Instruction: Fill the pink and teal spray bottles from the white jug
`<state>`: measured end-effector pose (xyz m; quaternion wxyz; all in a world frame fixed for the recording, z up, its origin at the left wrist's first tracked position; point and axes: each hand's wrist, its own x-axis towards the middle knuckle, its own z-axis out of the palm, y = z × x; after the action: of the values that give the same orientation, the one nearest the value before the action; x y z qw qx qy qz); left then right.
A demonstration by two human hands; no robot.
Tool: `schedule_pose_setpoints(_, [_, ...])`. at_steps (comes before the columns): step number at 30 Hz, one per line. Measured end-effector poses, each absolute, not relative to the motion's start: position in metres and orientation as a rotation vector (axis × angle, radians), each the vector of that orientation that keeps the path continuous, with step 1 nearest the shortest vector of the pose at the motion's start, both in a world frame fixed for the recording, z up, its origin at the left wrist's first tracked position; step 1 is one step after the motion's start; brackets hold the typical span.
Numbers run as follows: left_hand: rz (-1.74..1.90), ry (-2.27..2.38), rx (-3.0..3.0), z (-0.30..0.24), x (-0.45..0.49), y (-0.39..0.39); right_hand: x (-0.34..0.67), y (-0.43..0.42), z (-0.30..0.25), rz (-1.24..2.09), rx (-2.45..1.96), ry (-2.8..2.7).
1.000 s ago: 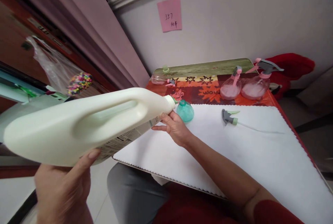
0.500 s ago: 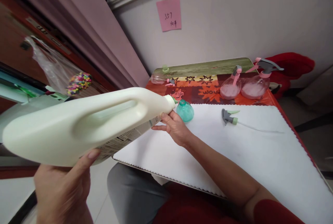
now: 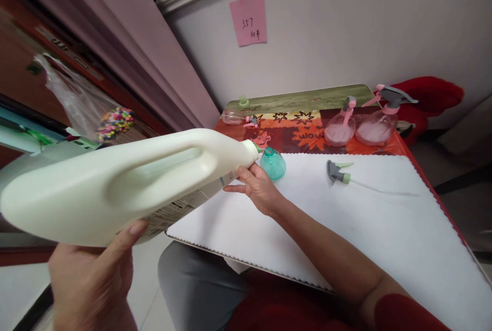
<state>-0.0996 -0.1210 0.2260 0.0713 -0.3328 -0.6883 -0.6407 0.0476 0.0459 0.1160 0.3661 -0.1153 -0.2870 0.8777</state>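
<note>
A large pale-green jug [image 3: 84,187] with a moulded handle lies tilted almost on its side, its spout pointing right. My left hand [image 3: 96,274] grips the jug's underside near its base. Close to the neck, my right hand [image 3: 259,187] supports it with thumb and fingers. Just beyond the spout, a round teal bottle [image 3: 273,164] without a top stands upright on the white mat [image 3: 323,233]. No stream shows between spout and bottle. To the right lies a grey and green spray head [image 3: 338,172] with a long thin tube.
Two spray bottles [image 3: 340,131] with pinkish-white contents stand at the back right. A clear bottle [image 3: 232,116] lies at the back left beside a small pink and grey spray head [image 3: 252,122]. A plastic bag [image 3: 77,95] hangs at left. A pink note [image 3: 248,21] is on the wall.
Almost nothing differs; the jug and both hands keep the same pose, and the whole view has shifted very slightly.
</note>
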Motion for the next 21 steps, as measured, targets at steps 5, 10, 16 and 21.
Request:
schedule_pose_setpoints(5, [-1.996, -2.018, -1.094, 0.231, -0.092, -0.115, 0.047, 0.047, 0.116, 2.25, -0.295, -0.727])
schedule_pose_setpoints(10, [-2.066, -2.005, -1.178, 0.23, -0.09, -0.112, 0.048, 0.047, 0.117, 2.25, -0.292, -0.737])
schedule_pose_setpoints(16, [-2.14, -2.02, -1.123, 0.227, -0.094, -0.112, 0.049, 0.048, 0.117, 2.238, -0.336, -0.776])
schedule_pose_setpoints(21, [-2.286, -2.135, -1.063, 0.212, -0.102, -0.11, 0.048, 0.05, 0.117, 2.169, -0.407, -0.824])
